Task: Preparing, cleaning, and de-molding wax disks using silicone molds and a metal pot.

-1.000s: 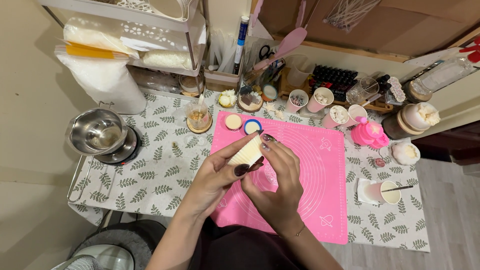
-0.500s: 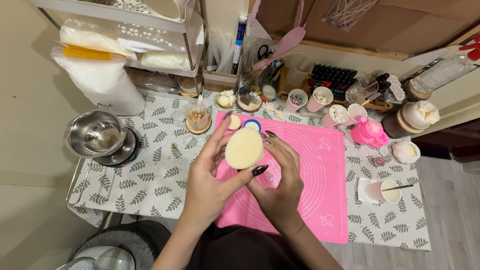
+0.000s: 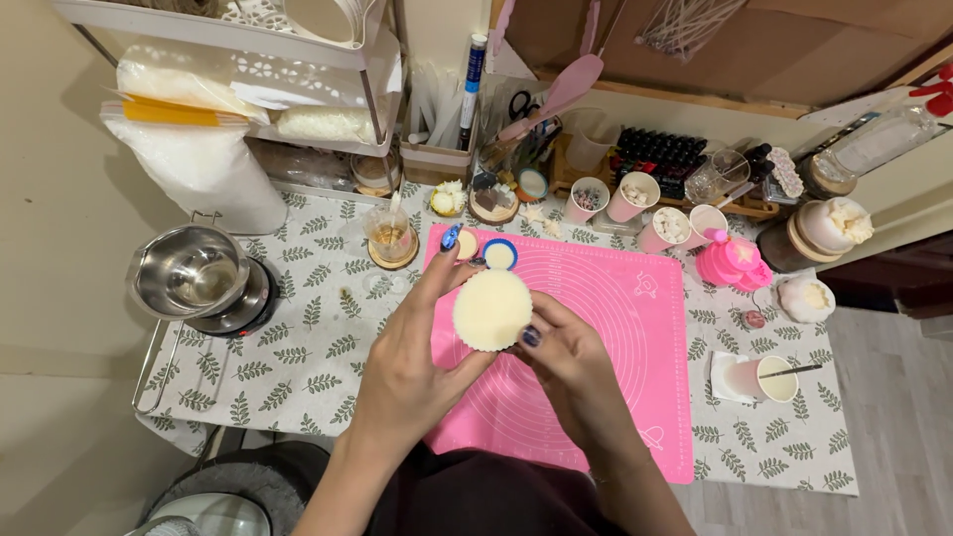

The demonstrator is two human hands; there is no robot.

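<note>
**Wax disc turned face-up over the pink mat**

I am working above the leaf-print worktop (image 3: 298,347) and pink mat (image 3: 615,328). My left hand (image 3: 412,367) is pinching the cream scalloped wax disc (image 3: 491,310), now tilted flat towards me; my right hand (image 3: 576,372) is steadying its edge, fingers curled.

Between your fingers (image 3: 449,260) sits a waxy, matt cream disc (image 3: 491,309) with a fluted edge. Under your fingers lies a smooth pink silicone mat (image 3: 615,337), faintly glossy. Beneath that mat a leaf-printed cloth (image 3: 298,347) covers the table. Left of your fingers stands a shiny metal bowl (image 3: 189,280); right of them, a glossy pink plastic bottle (image 3: 733,262).
</note>
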